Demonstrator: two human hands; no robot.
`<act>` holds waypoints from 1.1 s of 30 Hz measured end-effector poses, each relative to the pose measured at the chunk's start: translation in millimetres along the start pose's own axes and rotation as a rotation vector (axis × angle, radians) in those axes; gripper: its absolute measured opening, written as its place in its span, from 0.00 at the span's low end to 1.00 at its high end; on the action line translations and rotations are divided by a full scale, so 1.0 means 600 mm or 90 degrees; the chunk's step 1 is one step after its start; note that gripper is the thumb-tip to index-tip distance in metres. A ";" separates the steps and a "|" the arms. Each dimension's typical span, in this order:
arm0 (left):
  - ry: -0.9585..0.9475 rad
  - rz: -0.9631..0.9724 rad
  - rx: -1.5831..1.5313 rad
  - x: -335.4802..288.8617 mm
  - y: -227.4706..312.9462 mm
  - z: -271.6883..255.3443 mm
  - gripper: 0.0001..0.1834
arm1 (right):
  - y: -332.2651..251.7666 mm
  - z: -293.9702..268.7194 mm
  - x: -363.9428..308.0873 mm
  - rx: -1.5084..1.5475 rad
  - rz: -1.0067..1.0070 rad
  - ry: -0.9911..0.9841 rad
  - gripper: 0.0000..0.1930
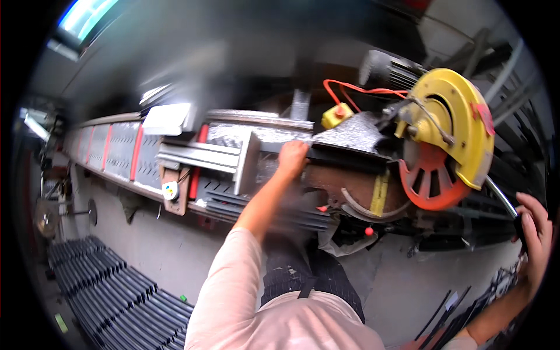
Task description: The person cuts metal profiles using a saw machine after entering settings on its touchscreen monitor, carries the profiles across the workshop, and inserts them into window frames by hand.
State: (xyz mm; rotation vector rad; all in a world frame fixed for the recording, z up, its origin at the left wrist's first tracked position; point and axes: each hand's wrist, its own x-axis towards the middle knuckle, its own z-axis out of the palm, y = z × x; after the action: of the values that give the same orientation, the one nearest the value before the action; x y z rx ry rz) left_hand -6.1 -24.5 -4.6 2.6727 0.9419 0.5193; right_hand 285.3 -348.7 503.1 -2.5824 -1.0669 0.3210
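"Two hands in view. Left one?"

"Left hand (pixel 293 155) has fingers curled tight over a dark bar (pixel 347 157); thumb side hard to see."

"Bar's where?"

"Along the rusty machine bed (pixel 344 179), running from that hand toward the orange guard (pixel 434 201), under the yellow hood (pixel 481 140)."

"Right hand (pixel 535 224)?"

"Closed round the black handle (pixel 520 234) of the metal lever (pixel 501 195), far right."

"Else?"

"Yellow switch box (pixel 335 118) behind the bar; dark tubes (pixel 128 291) in rows, lower left."
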 end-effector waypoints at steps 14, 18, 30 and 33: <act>-0.146 -0.029 0.085 0.026 0.007 -0.023 0.21 | 0.003 0.083 -0.094 -0.102 -0.163 -0.022 0.26; -0.137 -0.040 0.110 0.014 0.001 -0.021 0.21 | 0.042 0.178 -0.169 0.010 0.020 -0.031 0.30; -0.146 -0.029 0.108 0.021 0.006 -0.025 0.21 | 0.184 0.433 -0.278 0.194 0.269 -0.070 0.21; -0.140 -0.023 0.112 0.020 0.004 -0.023 0.21 | 0.186 0.440 -0.277 0.174 0.252 -0.070 0.20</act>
State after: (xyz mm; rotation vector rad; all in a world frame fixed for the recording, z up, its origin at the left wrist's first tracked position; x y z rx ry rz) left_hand -2.0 -16.9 11.8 2.7873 1.0096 0.1342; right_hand 155.1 -485.8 231.2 -2.5278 -0.4907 0.6612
